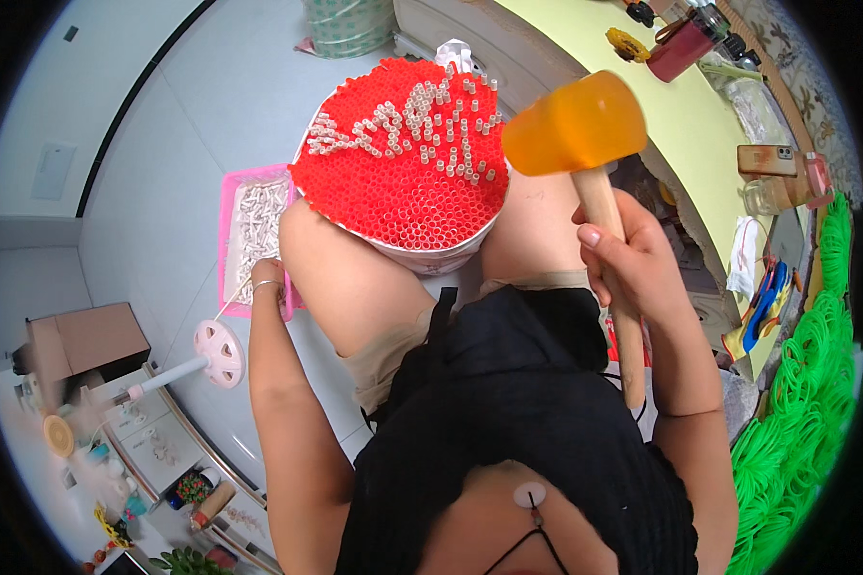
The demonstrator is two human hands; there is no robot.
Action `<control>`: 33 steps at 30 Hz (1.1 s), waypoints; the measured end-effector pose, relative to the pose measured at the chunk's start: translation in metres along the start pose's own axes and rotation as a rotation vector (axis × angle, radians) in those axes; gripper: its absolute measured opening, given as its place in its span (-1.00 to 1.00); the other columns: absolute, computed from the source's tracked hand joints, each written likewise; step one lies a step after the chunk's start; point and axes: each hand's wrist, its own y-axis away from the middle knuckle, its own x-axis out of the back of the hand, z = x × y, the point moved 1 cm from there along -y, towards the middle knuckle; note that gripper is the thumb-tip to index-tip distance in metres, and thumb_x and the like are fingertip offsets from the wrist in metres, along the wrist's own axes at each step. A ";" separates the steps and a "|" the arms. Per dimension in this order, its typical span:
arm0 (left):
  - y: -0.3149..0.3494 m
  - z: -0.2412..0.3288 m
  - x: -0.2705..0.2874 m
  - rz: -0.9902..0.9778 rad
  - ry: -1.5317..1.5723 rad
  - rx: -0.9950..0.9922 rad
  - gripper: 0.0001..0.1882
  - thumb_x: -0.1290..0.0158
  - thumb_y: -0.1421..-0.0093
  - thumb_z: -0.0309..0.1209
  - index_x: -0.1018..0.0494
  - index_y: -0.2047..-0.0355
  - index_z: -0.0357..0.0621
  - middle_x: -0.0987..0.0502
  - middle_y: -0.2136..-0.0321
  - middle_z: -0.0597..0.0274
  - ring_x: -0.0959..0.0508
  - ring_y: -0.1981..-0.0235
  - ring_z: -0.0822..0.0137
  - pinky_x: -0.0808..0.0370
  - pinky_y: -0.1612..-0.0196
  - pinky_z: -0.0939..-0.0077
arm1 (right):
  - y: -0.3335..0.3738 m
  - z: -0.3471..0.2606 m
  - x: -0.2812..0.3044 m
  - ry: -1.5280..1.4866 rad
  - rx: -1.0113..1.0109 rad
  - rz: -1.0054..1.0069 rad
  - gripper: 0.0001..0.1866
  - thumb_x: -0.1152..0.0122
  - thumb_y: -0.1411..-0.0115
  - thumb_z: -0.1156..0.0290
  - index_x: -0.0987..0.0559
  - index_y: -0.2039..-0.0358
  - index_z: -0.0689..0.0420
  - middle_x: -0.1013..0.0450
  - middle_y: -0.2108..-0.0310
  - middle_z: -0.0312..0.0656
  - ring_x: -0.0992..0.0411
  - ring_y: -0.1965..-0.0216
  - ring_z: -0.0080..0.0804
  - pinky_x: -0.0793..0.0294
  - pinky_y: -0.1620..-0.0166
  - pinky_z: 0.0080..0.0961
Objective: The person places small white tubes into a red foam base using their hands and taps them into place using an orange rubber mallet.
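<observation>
My right hand (633, 254) grips the wooden handle of a mallet (577, 125) with a translucent amber-orange head, raised to the right of a big round bundle of red tubes (374, 192). The bundle sits upright between my knees in a white wrapping (441, 259). Short whitish tubes (431, 120) stick up from its far half, while the near red tubes show open ends. At my left, a pink basket (226, 230) holds many small white tubes (259, 216). My left hand (268, 275) reaches to the basket's near end, its fingers mostly hidden.
On the right, a pale yellow-green table (633, 86) carries a dark red bottle (686, 43), a phone (766, 160) and a glass jar (762, 196). Bright green cord (796, 422) lies along the far right. A fan (219, 353) stands at lower left, near a cardboard box (91, 340).
</observation>
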 end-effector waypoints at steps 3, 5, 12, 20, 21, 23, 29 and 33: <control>0.011 0.019 0.011 0.057 -0.040 -0.008 -0.85 -0.14 -0.04 -0.39 -0.69 0.46 -0.12 -0.65 0.48 -0.07 -0.68 0.40 0.07 -0.57 0.22 0.25 | -0.002 0.018 0.006 -0.003 -0.023 -0.033 -0.72 -0.23 -0.29 0.31 -0.40 0.15 0.21 -0.33 0.59 -0.33 -0.26 0.76 -0.64 -0.25 0.68 -0.68; 0.010 0.000 0.037 0.201 0.000 -0.008 -0.84 -0.16 -0.05 -0.38 -0.68 0.45 -0.16 -0.65 0.48 -0.08 -0.67 0.40 0.06 -0.56 0.24 0.24 | -0.005 0.017 0.002 -0.024 -0.023 -0.070 -0.71 -0.24 -0.29 0.30 -0.40 0.16 0.22 -0.33 0.60 -0.33 -0.26 0.76 -0.64 -0.25 0.67 -0.68; 0.140 0.200 0.143 0.368 0.987 -0.495 -0.81 -0.18 -0.18 -0.54 -0.62 0.18 -0.23 -0.48 0.53 0.42 -0.39 0.54 0.61 -0.30 0.51 0.69 | -0.016 0.021 0.008 -0.013 -0.015 -0.058 -0.75 -0.22 -0.29 0.34 -0.41 0.18 0.22 -0.34 0.61 -0.33 -0.28 0.76 -0.63 -0.26 0.66 -0.67; 0.235 0.333 0.116 0.184 0.701 -0.992 -0.92 -0.20 -0.13 -0.62 -0.62 0.34 -0.28 -0.65 0.34 0.14 -0.62 0.33 0.37 -0.56 0.28 0.50 | -0.018 0.022 0.013 -0.040 -0.044 -0.095 -0.70 -0.22 -0.27 0.34 -0.40 0.11 0.24 -0.32 0.58 -0.32 -0.27 0.72 -0.65 -0.29 0.66 -0.70; 0.234 0.335 0.115 0.239 0.593 -1.040 -0.92 -0.21 -0.11 -0.61 -0.63 0.36 -0.26 -0.64 0.37 0.12 -0.62 0.34 0.31 -0.55 0.26 0.46 | -0.019 0.023 0.015 -0.037 -0.043 -0.101 -0.70 -0.23 -0.27 0.34 -0.40 0.11 0.24 -0.32 0.58 -0.32 -0.27 0.72 -0.65 -0.29 0.66 -0.69; 0.234 0.342 0.113 0.285 0.485 -1.091 -0.92 -0.22 -0.08 -0.60 -0.63 0.38 -0.24 -0.63 0.40 0.11 -0.61 0.35 0.25 -0.54 0.24 0.41 | -0.018 0.026 0.020 -0.037 -0.046 -0.097 -0.69 -0.23 -0.27 0.34 -0.40 0.11 0.24 -0.33 0.58 -0.32 -0.27 0.73 -0.65 -0.29 0.66 -0.69; 0.236 0.349 0.115 0.264 0.416 -1.126 -0.90 -0.25 -0.05 -0.58 -0.62 0.37 -0.22 -0.61 0.41 0.09 -0.60 0.36 0.17 -0.53 0.25 0.40 | -0.019 0.032 0.023 -0.047 -0.059 -0.098 -0.69 -0.23 -0.28 0.34 -0.39 0.09 0.24 -0.33 0.56 -0.32 -0.28 0.73 -0.64 -0.29 0.66 -0.69; 0.235 0.348 0.115 0.303 0.333 -1.211 -0.90 -0.23 -0.04 -0.58 -0.60 0.39 -0.23 -0.57 0.44 0.06 -0.57 0.37 0.09 -0.52 0.26 0.31 | -0.021 0.030 0.018 -0.045 -0.066 -0.112 -0.70 -0.22 -0.28 0.35 -0.39 0.10 0.24 -0.33 0.56 -0.32 -0.28 0.74 -0.64 -0.29 0.65 -0.69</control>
